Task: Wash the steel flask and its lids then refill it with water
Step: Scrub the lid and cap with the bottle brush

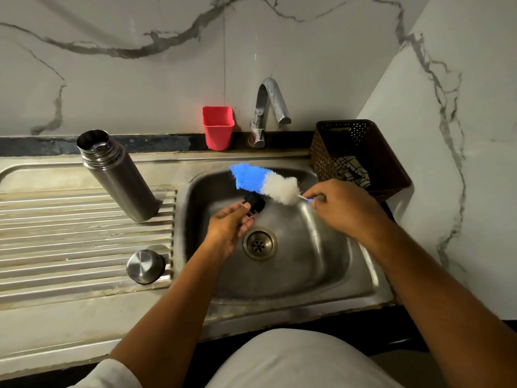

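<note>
The open steel flask (pixel 117 175) stands upright on the ribbed draining board, left of the sink basin (pixel 302 247). Its round steel outer lid (pixel 145 266) lies on the board near the basin's left rim. Over the basin, my left hand (pixel 229 228) pinches the small black inner lid (pixel 254 203). My right hand (pixel 342 205) grips the thin handle of a bottle brush (pixel 263 182) with blue and white bristles. The bristles touch the top of the black lid.
A steel tap (pixel 270 107) rises behind the basin, with no water running. A red plastic cup (pixel 218 127) stands left of the tap. A brown perforated basket (pixel 361 155) holding a checked cloth sits at the basin's right. The marble wall closes in on the right.
</note>
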{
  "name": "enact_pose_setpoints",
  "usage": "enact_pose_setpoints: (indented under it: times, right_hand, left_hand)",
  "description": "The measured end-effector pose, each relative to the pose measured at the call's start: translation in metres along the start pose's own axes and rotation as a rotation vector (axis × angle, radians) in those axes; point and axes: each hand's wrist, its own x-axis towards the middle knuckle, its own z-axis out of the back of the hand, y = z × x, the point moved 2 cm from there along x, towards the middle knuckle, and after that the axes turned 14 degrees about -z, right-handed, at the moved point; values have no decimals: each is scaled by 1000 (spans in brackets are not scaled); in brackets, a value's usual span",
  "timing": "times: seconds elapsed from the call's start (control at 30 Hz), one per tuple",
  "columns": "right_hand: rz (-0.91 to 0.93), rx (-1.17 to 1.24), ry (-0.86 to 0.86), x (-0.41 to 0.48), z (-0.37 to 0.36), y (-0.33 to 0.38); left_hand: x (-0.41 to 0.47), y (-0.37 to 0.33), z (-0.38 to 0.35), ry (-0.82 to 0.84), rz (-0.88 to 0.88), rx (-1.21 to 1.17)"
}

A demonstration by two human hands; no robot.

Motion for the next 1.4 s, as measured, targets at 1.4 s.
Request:
enact_pose_setpoints:
  times: [1.4]
  right_hand:
    - [32,-146,-108,-2,-26,-3]
  left_hand:
    - [-8,21,-17,15,-127,269]
